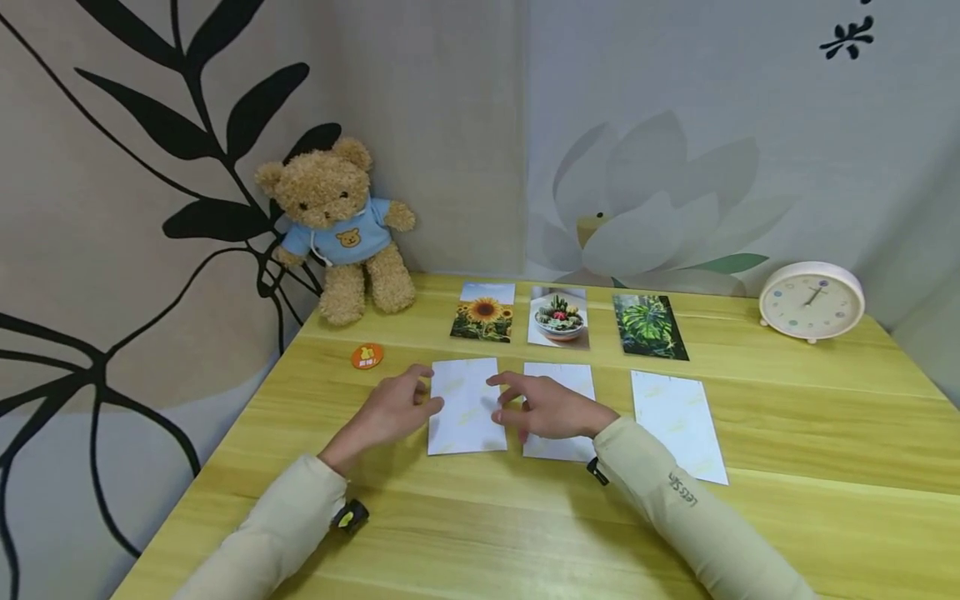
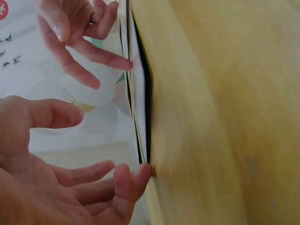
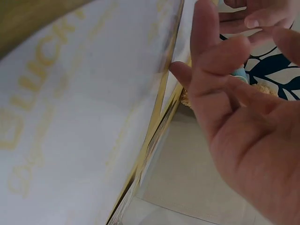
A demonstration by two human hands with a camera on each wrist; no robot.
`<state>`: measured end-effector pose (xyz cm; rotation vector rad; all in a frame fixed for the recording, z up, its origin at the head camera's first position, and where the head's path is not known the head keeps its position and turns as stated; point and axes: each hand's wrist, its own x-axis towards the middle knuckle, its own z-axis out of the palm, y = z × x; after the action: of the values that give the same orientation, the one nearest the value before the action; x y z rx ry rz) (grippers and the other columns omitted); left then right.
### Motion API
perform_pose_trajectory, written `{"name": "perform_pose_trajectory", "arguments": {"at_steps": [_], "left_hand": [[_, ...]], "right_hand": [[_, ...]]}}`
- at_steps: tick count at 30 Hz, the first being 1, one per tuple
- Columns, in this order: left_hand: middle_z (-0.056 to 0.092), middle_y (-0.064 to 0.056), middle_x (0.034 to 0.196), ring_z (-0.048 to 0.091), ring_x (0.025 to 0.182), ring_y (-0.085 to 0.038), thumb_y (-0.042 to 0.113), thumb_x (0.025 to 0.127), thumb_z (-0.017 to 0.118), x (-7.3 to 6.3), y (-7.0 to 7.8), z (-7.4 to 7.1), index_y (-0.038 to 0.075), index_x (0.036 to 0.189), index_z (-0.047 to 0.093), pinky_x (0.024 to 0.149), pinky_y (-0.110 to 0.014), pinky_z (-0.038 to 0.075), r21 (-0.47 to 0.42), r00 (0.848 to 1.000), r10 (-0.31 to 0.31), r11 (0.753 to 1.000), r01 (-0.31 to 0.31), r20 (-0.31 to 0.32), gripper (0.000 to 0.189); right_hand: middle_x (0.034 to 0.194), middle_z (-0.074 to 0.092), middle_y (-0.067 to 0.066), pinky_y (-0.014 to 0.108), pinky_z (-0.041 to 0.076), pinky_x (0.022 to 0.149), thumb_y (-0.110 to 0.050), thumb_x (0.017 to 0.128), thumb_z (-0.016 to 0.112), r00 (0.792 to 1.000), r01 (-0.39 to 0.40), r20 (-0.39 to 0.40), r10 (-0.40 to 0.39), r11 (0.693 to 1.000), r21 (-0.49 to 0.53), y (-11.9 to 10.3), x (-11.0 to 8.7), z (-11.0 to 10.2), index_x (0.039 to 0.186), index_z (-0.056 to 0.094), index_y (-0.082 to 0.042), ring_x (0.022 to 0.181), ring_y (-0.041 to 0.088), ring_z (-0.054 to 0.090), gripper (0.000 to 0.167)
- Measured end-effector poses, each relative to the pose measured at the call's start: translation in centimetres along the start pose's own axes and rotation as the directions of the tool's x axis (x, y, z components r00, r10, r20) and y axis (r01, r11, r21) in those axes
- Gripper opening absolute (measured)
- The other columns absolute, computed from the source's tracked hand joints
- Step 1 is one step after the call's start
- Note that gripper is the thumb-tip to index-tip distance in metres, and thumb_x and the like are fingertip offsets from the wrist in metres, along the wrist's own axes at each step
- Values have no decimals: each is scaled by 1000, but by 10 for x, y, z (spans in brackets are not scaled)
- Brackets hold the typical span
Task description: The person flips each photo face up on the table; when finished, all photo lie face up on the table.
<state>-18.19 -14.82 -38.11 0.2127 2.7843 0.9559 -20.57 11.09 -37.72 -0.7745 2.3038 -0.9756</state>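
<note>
A white card [image 1: 467,408] with faint yellow print lies flat on the wooden table between the two hands. My left hand [image 1: 393,408] is at its left edge, fingers loosely bent, thumb tip close to the card's side. Along the right edge is my right hand [image 1: 551,406], fingers spread and slightly bent, partly covering a second white card [image 1: 558,450]. Farther right, a third white card [image 1: 667,408] lies partly behind the right sleeve. In the left wrist view, the left fingertips [image 2: 143,176] are right at a card's edge. The right wrist view shows yellow lettering on a white card [image 3: 89,108].
Behind the white cards lie a sunflower picture [image 1: 483,312], a potted cactus picture [image 1: 558,318] and a green leaf picture [image 1: 650,327]. An orange round badge [image 1: 367,356] lies left of them. A teddy bear [image 1: 345,229] sits back left, a white clock [image 1: 812,300] back right.
</note>
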Motion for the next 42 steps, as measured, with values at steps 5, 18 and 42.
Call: {"name": "perform_pose_trajectory", "arguments": {"at_steps": [5,18,42], "left_hand": [[62,-24,135,63,121,-35,29,100,57,1,1,-2,1,144,47,97,-48,53,-93,999,-17,995,21,46,53],[39,-25,150,48,134,-41,15,106,46,10,2,-10,-2,154,29,105,-51,50,-481,998,-8,876,34,57,55],[41,-24,148,57,121,-27,11,107,39,16,22,3,7,158,24,95,-37,55,-686,993,88,728,-8,81,53]], "right_hand": [[142,57,20,32,52,83,-30,104,55,1000,6,-6,-6,1000,-11,-1,0,2,154,37,-11,70,17,70,57],[123,67,16,46,47,107,-36,103,56,993,56,-99,-66,993,-100,-4,6,10,160,26,-22,54,15,70,66],[125,69,14,47,49,106,-55,102,48,991,-16,-132,7,997,-70,-14,4,7,158,13,-49,50,20,69,66]]}}
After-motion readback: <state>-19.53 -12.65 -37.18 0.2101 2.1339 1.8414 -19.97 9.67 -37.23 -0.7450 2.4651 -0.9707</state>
